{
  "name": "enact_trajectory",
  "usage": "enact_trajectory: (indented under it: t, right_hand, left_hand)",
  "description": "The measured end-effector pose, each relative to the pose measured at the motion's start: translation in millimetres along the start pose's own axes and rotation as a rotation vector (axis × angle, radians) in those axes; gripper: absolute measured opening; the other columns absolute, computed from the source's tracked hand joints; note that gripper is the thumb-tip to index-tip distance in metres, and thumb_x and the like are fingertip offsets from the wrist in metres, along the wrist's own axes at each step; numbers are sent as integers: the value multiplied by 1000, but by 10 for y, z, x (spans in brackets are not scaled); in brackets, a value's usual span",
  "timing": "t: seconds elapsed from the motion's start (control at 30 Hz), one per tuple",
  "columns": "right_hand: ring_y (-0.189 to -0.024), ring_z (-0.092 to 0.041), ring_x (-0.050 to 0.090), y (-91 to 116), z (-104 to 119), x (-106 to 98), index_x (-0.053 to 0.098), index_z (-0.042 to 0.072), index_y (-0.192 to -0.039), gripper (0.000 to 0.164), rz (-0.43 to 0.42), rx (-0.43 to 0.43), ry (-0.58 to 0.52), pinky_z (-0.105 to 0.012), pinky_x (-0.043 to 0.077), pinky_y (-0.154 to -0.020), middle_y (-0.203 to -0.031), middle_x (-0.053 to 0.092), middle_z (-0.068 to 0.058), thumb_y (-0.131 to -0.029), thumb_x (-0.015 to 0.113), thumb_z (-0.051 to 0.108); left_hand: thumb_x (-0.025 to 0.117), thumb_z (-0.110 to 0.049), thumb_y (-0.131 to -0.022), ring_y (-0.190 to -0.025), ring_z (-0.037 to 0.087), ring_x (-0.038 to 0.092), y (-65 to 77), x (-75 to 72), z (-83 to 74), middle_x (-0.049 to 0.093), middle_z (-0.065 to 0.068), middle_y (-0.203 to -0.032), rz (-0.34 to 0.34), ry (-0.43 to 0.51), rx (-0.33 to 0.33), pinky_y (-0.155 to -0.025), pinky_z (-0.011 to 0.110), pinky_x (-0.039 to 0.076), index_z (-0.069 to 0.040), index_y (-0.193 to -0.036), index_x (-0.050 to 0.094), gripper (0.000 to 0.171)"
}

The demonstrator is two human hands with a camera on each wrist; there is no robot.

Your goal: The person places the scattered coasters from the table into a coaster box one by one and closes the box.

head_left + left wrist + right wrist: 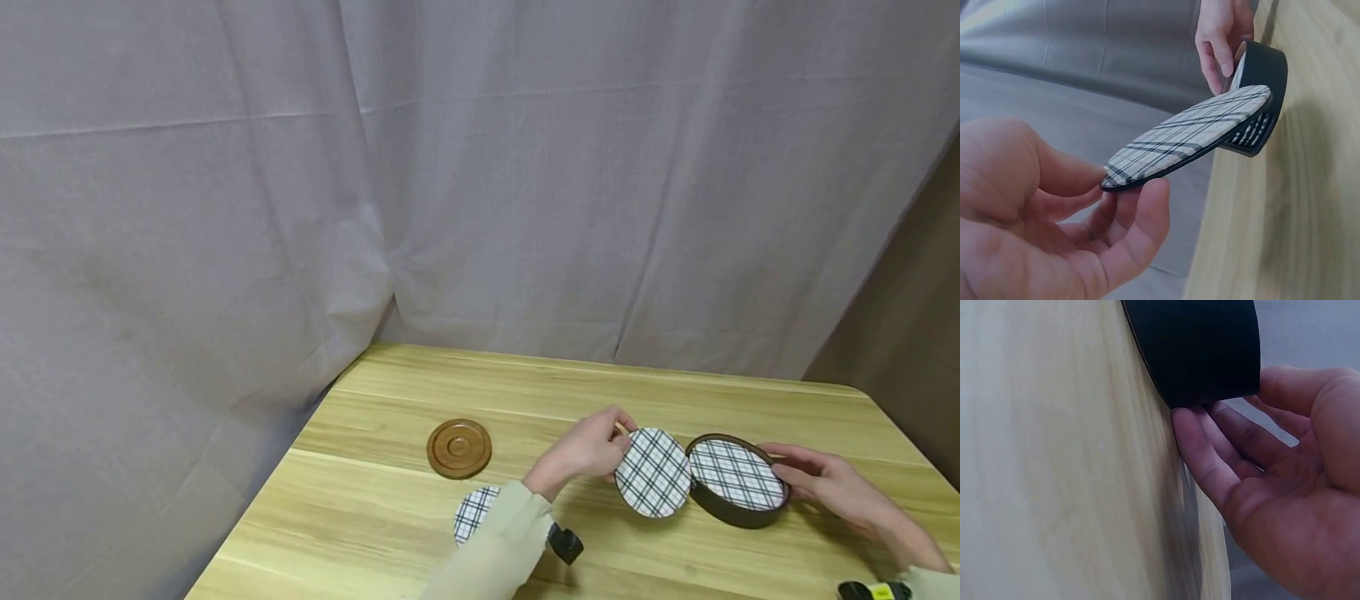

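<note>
My left hand [592, 447] pinches a round coaster [652, 472] by its edge, thumb on its white-and-black plaid face and fingers beneath its dark underside. The coaster's far edge meets the rim of a round black coaster holder [738, 512]. Inside that holder another plaid coaster [735, 473] shows its face. On the holder's right side, my right hand [828, 485] grips the wall, the thumb at the rim. Seen from the right wrist, the fingertips [1188, 428] lie at the holder's lower edge, close to the tabletop. Whether its base touches the table I cannot tell.
A brown wooden disc [459, 448] with ringed grooves lies on the wood-grain table [360, 500], left of my left hand. Partly hidden under my left sleeve is another plaid coaster [472, 510]. Grey curtain [525, 208] hangs behind the table's far edge.
</note>
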State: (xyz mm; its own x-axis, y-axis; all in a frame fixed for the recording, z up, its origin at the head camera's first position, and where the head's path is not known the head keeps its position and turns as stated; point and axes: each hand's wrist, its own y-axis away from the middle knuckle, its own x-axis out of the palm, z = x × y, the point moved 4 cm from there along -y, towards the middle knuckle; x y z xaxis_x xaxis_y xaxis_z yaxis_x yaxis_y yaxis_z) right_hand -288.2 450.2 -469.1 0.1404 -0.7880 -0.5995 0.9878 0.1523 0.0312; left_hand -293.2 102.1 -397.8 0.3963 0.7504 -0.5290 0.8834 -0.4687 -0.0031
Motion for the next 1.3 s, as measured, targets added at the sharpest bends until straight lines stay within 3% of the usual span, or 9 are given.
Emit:
enact_trajectory:
  t: [0.33,0.63,0.8,1.0,1.3]
  right_hand:
    - [-94,11,54,0,-18,11,46,-3,-141,48,-1,-20,-2,-16,51,-73,-105,56,36,-102,54,23]
    - [-95,13,54,4,3,9,43,-6,-141,51,11,-15,17,-15,51,-74,-105,54,38,-102,54,24]
    - [-95,13,54,22,-3,-4,44,-5,-141,49,13,-27,14,-15,51,-73,-106,55,37,-102,54,23]
    - [-95,13,55,20,-27,-9,46,-4,-141,48,11,-22,4,-15,51,-74,-105,55,36,-102,54,22]
    - [-96,13,56,21,-30,-28,47,-3,-140,45,17,-47,-7,-15,52,-74,-106,56,37,-102,53,20]
  left_hand:
    - [53,-8,-100,-54,14,57,-120,129,71,57,2,-76,-55,253,-22,-56,38,60,-11,-110,58,12]
    - [52,-2,-98,-66,16,55,-256,315,170,53,7,-86,-123,584,-68,-56,31,58,-10,-110,56,15]
    - [51,-2,-99,-67,18,57,-301,433,143,53,9,-86,-126,681,-63,-60,36,60,-9,-111,55,15]
    - [50,4,-97,-66,21,57,-369,609,97,55,13,-88,-151,818,-69,-57,36,60,-6,-109,51,16]
    - [52,7,-94,-66,22,56,-446,827,69,56,15,-88,-198,909,-96,-59,43,61,-6,-106,50,18]
